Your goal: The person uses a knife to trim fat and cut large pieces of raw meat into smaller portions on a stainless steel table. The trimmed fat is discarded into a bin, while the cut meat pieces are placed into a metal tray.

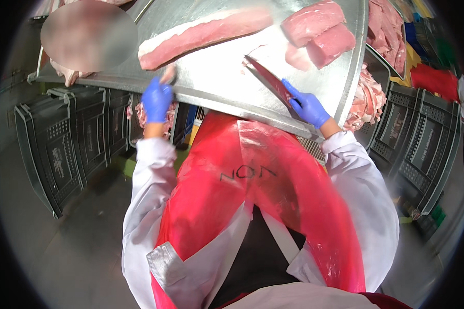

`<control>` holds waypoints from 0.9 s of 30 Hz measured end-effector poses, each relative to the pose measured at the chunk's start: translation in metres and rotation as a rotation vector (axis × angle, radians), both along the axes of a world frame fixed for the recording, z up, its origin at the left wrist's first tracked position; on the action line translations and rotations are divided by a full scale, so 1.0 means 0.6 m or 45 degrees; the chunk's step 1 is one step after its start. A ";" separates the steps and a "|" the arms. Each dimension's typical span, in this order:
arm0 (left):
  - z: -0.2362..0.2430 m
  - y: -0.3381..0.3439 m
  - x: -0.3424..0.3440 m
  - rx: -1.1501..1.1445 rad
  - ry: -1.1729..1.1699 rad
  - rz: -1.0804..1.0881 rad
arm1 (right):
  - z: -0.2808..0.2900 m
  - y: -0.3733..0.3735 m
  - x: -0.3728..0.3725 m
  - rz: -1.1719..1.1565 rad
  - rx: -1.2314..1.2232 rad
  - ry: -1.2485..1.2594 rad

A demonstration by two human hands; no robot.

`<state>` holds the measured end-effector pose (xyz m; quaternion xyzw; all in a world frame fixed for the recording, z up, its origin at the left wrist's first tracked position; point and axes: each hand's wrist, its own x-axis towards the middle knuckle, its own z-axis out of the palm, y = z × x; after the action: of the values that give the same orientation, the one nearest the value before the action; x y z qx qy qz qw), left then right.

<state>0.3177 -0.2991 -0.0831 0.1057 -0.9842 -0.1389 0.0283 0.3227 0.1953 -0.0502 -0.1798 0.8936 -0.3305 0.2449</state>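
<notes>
Much bare table edge [232,107] separates left fingers [159,89] pinching meat [168,73] from right fingers [293,91] gripping a knife [268,78].

Grey floor [93,237], steel table [211,67] (brightly lit), dark perforated crates [56,149]

I get bright light glaring white off the flat silvery metal table [206,78] and glossing the long red plastic apron [203,206]. The blue-gloved left hand [158,99] blurs slightly; an oval smear veils the far left; dark perforated plastic crates [52,147] bend toward the black rim.
</notes>
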 end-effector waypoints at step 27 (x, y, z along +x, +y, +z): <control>0.034 0.148 -0.355 0.387 0.230 -0.623 | 0.271 0.371 -0.002 -1.311 -0.891 0.370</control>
<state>0.1045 -0.2106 -0.0625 -0.1445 -0.9419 -0.2962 0.0652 0.3215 0.4179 0.1124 0.1603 0.7288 -0.6503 -0.1423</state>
